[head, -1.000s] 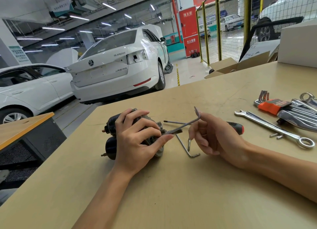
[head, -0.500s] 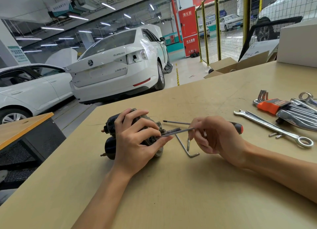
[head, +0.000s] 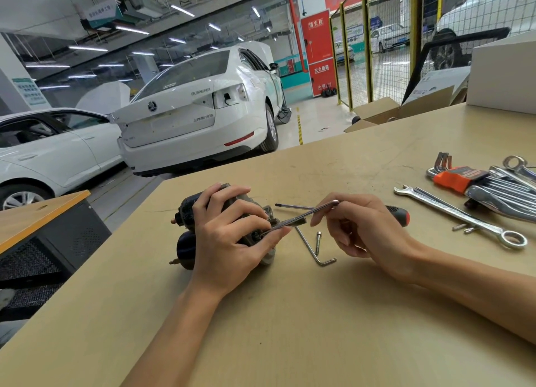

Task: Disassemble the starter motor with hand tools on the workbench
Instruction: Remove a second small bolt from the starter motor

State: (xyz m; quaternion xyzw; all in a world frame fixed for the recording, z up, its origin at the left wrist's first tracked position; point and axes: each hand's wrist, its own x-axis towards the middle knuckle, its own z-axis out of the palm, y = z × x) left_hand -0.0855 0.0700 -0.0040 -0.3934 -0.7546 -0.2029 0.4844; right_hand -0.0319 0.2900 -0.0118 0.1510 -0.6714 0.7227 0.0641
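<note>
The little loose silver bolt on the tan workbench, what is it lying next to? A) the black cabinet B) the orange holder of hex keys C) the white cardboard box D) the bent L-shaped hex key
D: the small loose silver bolt lies on the tan workbench right beside the bent L-shaped hex key, just in front of the right hand.

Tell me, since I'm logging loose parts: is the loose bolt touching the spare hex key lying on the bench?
Apart. The head view shows bare bench between the loose bolt and the spare hex key.
</note>
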